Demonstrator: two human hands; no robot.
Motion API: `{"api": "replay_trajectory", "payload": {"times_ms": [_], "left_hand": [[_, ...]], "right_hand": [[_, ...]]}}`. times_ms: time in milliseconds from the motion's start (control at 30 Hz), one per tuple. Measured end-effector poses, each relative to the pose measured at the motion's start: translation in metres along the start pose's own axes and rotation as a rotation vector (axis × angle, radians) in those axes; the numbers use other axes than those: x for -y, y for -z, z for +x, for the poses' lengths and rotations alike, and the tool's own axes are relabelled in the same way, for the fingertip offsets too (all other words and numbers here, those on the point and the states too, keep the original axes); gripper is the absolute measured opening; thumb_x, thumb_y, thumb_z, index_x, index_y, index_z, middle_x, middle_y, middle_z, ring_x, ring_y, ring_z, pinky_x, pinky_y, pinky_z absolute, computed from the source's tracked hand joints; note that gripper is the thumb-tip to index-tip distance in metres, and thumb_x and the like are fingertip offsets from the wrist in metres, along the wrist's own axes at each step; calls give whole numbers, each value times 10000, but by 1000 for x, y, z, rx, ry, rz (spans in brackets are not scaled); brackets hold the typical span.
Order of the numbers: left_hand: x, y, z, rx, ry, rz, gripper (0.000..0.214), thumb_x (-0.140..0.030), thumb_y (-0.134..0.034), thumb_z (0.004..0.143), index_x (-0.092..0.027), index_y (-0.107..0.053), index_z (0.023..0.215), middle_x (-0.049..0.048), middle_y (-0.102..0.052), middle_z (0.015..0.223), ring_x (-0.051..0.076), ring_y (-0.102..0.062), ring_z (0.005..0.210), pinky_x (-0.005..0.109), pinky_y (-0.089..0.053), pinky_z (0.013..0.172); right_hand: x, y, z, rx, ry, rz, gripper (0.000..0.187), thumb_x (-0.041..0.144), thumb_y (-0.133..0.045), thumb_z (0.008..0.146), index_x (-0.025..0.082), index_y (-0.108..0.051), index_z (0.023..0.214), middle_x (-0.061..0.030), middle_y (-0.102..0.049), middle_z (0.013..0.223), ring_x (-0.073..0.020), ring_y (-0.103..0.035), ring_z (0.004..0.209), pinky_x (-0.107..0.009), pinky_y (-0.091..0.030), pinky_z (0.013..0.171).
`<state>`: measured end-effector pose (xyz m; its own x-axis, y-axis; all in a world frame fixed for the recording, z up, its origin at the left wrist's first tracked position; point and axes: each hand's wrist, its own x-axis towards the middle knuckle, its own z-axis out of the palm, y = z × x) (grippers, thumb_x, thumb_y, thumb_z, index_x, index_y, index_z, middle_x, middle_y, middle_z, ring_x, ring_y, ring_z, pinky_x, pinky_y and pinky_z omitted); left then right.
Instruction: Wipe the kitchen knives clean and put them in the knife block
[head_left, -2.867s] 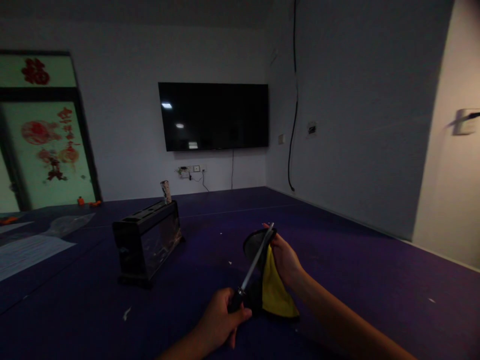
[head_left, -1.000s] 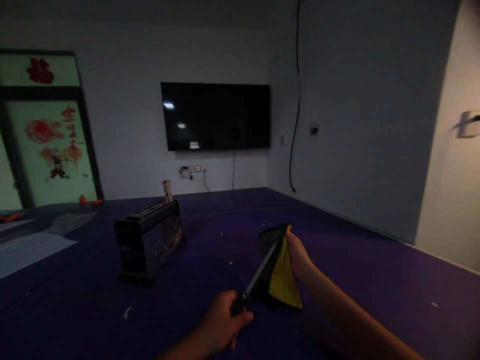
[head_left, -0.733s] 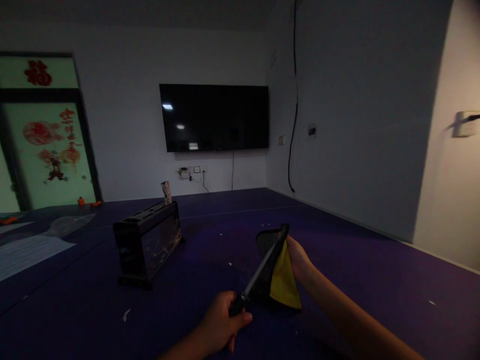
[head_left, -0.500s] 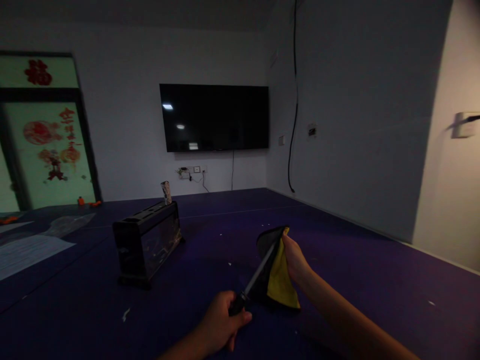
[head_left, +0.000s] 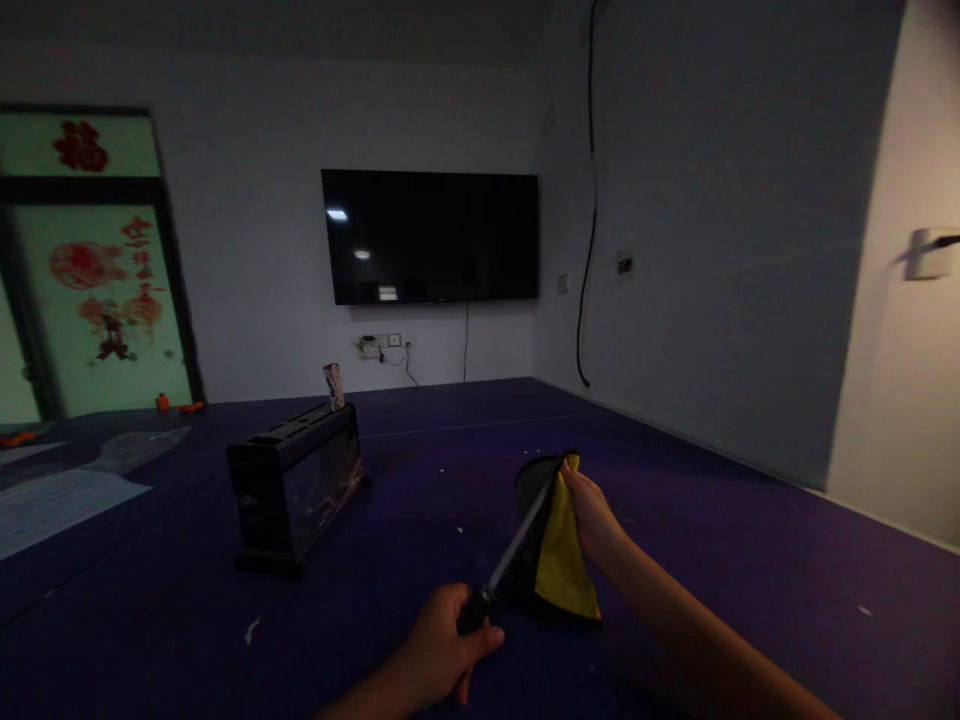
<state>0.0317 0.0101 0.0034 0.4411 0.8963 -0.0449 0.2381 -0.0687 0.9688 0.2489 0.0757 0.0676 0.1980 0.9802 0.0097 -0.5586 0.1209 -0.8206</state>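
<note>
My left hand (head_left: 442,650) is closed round the black handle of a knife (head_left: 510,555), whose thin metal blade slants up and to the right. My right hand (head_left: 589,510) is closed on a yellow and dark cloth (head_left: 559,550), folded over the upper end of the blade so the tip is hidden. Both are held low above the purple floor (head_left: 712,520). A black knife block (head_left: 296,485) with a clear side stands to the left, one patterned handle (head_left: 332,385) sticking up from its far end.
A dark television (head_left: 431,237) hangs on the far wall above sockets (head_left: 382,343). A black cable (head_left: 589,200) runs down the right wall. A door with red decorations (head_left: 97,290) is at the left. Pale sheets (head_left: 52,500) lie on the floor at the left.
My right hand has slid the cloth up the blade, covering the tip that showed at first. In the last second the hands barely move.
</note>
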Motion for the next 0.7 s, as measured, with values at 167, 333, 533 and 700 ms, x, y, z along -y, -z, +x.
{"api": "replay_trajectory", "payload": {"times_ms": [167, 333, 533, 700], "left_hand": [[-5, 0, -1, 6, 7, -13, 313, -393, -608, 639, -187, -389, 725, -121, -392, 406, 49, -352, 258, 159, -240, 270], [-4, 1, -2, 0, 7, -10, 304, -387, -611, 640, -185, -400, 722, -121, -395, 414, 46, -359, 261, 157, -235, 276], [-1, 1, -1, -4, -7, -11, 324, -407, -621, 636, -182, -409, 735, -120, -399, 410, 48, -362, 265, 158, -226, 287], [-3, 0, 0, -6, 16, -10, 308, -390, -612, 643, -185, -403, 737, -124, -395, 404, 47, -356, 257, 158, -231, 287]], "right_hand": [[1, -5, -2, 16, -52, 10, 168, 254, -495, 784, 176, -555, 648, -17, -603, 487, -162, -545, 388, -260, -445, 417], [-1, -12, -7, 27, -121, 32, 233, 281, -437, 812, 175, -566, 649, -26, -600, 482, -162, -543, 386, -267, -454, 426], [0, -19, -17, 18, -179, 43, 309, 343, -417, 828, 174, -571, 620, -31, -592, 464, -161, -536, 375, -267, -450, 418], [-1, -21, -20, 4, -181, 32, 309, 344, -408, 835, 180, -564, 625, -29, -595, 465, -159, -532, 370, -265, -449, 424]]}}
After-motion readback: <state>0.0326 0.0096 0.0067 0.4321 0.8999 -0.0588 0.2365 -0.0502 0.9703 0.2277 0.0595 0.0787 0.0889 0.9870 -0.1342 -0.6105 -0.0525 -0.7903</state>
